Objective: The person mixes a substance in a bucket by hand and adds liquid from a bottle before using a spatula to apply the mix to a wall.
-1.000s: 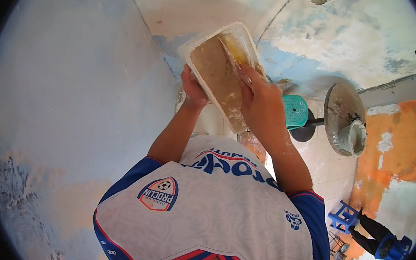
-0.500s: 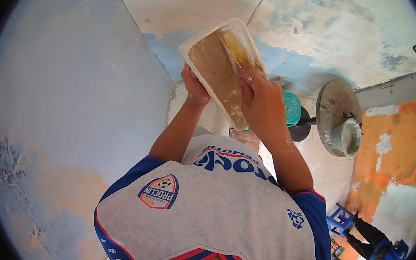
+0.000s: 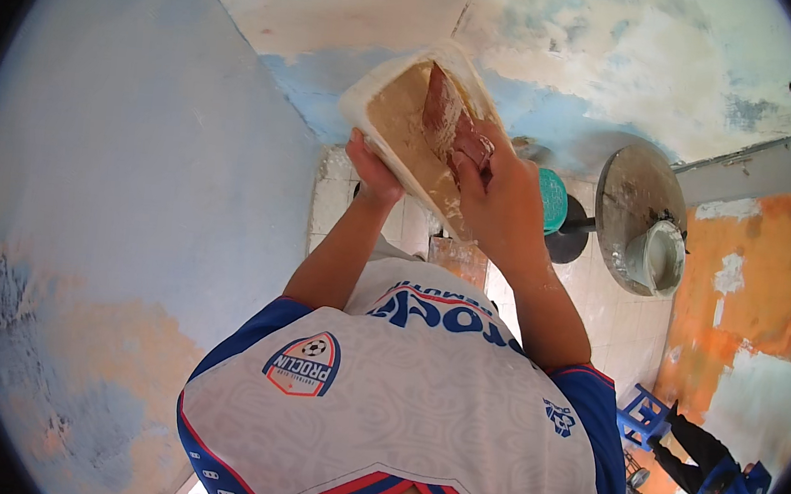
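Reddish-brown and putty-smeared, a flat scraper [image 3: 448, 125] is jutting from the right fingers [image 3: 469, 175] clasping its handle [image 3: 477, 148], its long axis slanting forward-left, blade [image 3: 438, 98] pointing away from them across the white rectangular plastic tub [image 3: 359, 105] the left fingers [image 3: 360, 150] are holding.

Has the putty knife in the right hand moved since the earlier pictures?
Yes: against the tray rim, the putty knife has turned its broad face toward the camera.
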